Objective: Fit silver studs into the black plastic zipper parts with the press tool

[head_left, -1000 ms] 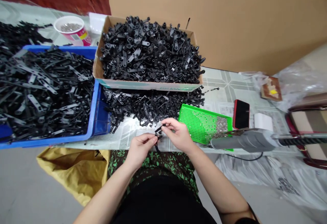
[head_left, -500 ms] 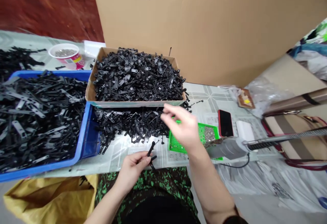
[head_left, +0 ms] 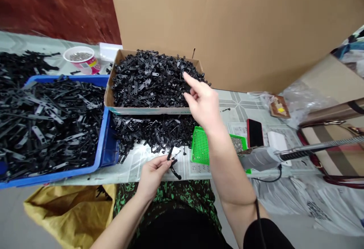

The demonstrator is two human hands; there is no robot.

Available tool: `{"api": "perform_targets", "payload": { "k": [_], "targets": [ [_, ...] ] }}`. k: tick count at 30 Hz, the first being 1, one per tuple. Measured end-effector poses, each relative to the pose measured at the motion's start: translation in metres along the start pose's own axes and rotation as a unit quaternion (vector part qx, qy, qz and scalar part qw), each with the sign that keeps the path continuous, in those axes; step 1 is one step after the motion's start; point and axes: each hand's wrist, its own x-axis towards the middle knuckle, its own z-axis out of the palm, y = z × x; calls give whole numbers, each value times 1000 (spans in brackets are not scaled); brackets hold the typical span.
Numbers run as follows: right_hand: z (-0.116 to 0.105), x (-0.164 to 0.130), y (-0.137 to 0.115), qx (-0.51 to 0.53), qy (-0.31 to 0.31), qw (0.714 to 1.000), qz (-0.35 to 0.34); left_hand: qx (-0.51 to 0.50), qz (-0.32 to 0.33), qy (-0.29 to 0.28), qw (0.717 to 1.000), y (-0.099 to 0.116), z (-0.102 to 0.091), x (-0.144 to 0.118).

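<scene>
The left hand pinches a small black plastic piece at the near edge of the table, its long axis running obliquely toward the person. The right hand is empty, fingers loosely spread, index extended over the right end of the cardboard box heaped with black plastic links. That heap lies ahead and to the left of the right hand, which is much the nearer of the two.

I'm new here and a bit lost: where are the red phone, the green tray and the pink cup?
red phone (head_left: pixel 254 132), head view, middle of its dark screen
green tray (head_left: pixel 200 147), head view, bare perforated floor
pink cup (head_left: pixel 91 66), head view, its side wall
</scene>
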Motion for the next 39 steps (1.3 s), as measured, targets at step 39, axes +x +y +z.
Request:
{"api": "perform_targets", "payload": {
  "k": [39],
  "targets": [
    [-74, -212, 25, 83, 27, 996, 32, 81, -87, -102, 988, -26, 36, -10]
  ]
}}
